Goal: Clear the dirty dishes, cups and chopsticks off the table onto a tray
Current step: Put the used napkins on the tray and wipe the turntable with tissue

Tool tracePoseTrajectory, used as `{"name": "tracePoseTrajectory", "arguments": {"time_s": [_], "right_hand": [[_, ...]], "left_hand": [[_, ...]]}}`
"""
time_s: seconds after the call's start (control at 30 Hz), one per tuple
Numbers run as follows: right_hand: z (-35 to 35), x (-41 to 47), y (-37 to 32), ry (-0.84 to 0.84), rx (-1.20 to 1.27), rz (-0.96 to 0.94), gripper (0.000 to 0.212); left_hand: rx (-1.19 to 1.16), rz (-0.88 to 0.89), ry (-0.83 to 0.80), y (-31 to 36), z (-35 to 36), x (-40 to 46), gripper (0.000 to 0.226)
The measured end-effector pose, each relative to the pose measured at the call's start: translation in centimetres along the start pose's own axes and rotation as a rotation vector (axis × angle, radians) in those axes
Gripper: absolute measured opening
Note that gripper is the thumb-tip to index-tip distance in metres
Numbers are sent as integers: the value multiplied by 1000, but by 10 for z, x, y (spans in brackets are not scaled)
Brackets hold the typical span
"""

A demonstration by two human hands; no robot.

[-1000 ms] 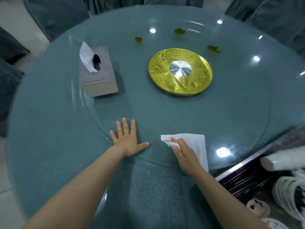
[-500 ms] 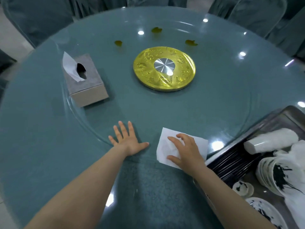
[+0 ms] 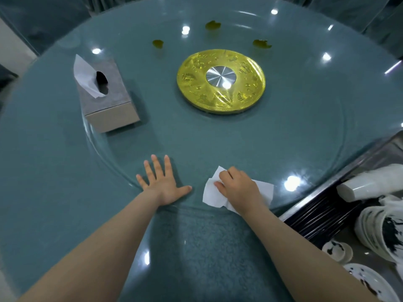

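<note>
My left hand [image 3: 160, 183] lies flat with spread fingers on the near edge of the glass turntable [image 3: 218, 136]. My right hand [image 3: 237, 188] curls its fingers on a white tissue [image 3: 212, 195] and bunches it against the glass. At the lower right a metal tray [image 3: 340, 177] holds black chopsticks [image 3: 320, 216], a white cup on its side [image 3: 368, 185], stacked black-and-white bowls [image 3: 379, 229], a small dish [image 3: 337, 250] and a plate [image 3: 370, 282].
A grey tissue box [image 3: 109, 101] with a tissue sticking out stands on the left of the turntable. A gold disc [image 3: 221, 81] marks its centre. Three yellow-green scraps [image 3: 213, 25] lie beyond it. Covered chairs ring the round teal table.
My right hand has gone from flat on the spread tissue to curled fingers that crumple it. The view has shifted, so the tray shows more. My left hand has stayed put.
</note>
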State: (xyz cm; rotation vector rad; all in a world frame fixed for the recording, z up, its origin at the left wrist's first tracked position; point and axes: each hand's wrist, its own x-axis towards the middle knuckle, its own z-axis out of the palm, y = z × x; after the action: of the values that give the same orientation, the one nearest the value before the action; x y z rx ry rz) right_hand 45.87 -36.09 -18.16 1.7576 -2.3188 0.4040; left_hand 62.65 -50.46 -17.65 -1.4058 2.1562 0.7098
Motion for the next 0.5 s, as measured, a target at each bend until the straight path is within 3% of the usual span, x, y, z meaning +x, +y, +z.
{"name": "tracePoseTrajectory", "arguments": {"time_s": [0.23, 0.5], "right_hand": [[4, 16, -14, 66, -51, 22, 25], [12, 27, -22, 154, -129, 10, 36]], "left_hand": [[43, 23, 34, -15, -9, 7, 121], [55, 45, 55, -27, -13, 14, 121]]}}
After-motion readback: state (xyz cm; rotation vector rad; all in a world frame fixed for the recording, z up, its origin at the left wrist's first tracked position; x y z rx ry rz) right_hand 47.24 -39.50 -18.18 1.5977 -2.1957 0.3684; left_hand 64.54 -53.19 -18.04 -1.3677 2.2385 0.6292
